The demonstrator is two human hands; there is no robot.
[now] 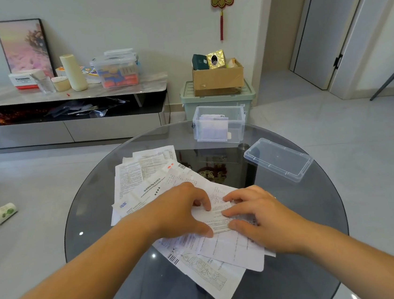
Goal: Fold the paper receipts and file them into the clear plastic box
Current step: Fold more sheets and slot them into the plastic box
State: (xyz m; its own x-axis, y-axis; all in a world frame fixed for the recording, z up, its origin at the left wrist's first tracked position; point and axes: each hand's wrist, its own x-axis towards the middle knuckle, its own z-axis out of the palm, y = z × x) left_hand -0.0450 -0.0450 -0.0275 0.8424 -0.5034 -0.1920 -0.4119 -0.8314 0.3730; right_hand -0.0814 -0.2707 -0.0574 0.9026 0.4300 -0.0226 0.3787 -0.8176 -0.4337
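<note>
- White printed paper receipts (143, 180) are lying fanned across the round grey glass table (89, 223).
- My left hand (181, 212) is pinching a small white folded receipt (218, 217) atop them.
- My right hand (260, 216) is gripping its other edge.
- I'm seeing the clear plastic box (219, 124) standing beyond, papers inside, its clear plastic lid (278, 159) lying rightward.

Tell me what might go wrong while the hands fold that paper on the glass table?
1. The left hand and right hand fold one receipt on top of the loose pile; the sheets underneath may slide on the smooth glass table and skew the crease.
2. The clear plastic box stands near the table's far edge, so a push while filing might tip it off.
</note>
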